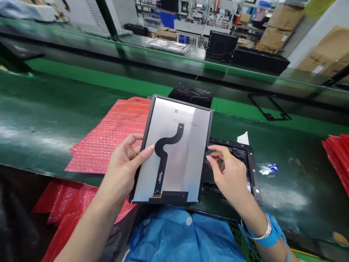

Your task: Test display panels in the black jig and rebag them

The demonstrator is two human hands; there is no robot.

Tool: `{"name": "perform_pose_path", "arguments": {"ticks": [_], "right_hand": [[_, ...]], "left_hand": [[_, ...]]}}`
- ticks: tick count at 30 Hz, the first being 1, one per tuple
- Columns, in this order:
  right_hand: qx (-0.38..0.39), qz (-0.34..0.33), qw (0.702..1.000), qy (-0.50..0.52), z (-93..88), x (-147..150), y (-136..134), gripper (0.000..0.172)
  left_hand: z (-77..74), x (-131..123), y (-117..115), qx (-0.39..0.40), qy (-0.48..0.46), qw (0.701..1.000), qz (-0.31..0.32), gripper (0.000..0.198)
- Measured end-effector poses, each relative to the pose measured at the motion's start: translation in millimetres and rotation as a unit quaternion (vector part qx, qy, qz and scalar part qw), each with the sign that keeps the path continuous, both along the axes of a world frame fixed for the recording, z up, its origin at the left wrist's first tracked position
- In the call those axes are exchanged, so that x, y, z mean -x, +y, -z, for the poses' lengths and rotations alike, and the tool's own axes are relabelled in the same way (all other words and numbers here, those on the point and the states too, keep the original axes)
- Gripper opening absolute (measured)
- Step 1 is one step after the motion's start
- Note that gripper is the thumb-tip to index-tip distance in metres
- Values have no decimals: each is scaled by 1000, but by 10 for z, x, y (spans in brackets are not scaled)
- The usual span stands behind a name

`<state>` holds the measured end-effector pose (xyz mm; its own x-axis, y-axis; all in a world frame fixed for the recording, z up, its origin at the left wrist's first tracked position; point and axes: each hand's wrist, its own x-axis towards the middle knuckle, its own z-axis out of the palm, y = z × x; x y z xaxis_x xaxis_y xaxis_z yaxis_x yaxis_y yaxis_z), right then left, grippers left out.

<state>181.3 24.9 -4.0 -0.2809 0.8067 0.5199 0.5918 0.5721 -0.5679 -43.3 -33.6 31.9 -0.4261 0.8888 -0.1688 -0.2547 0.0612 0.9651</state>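
Observation:
My left hand (124, 165) grips the left edge of a tablet display panel (180, 145), held face down and tilted, its silver back and a black curved flex cable (163, 153) showing. My right hand (227, 173) hovers at the panel's right edge with fingers curled together in a pinch; what they hold, if anything, is too small to see. Below that hand a black fixture tray (252, 163) lies on the green bench.
A stack of red bubble bags (109, 138) lies left on the green conveyor belt (40, 120); more red bags (338, 156) at far right. A black frame (268, 105) and a black panel (192, 94) lie further back. Cardboard boxes (283, 22) stand beyond.

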Motion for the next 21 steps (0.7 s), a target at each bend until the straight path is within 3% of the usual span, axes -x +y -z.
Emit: {"name": "perform_pose_path", "arguments": {"ticks": [4,13,16,19,21], "right_hand": [[-21,59,998,-28,-16,-83,13,13],[115,69,986,-98,2,-281,85,11],[177,28,982,-52,6,-319,99,9],[268,-15,962,55,19,-554,142,14],[307,60,948,54,40,-865,222,22]], "left_hand": [[-22,-135,49,-4,4,999,32,54],[-74,-317,159,25,42,997,64,48],[-52,-338,190,31,45,997,51,47],[-47,-309,218,12,34,999,1,42],[-65,-274,231,-18,21,999,-39,38]]}}
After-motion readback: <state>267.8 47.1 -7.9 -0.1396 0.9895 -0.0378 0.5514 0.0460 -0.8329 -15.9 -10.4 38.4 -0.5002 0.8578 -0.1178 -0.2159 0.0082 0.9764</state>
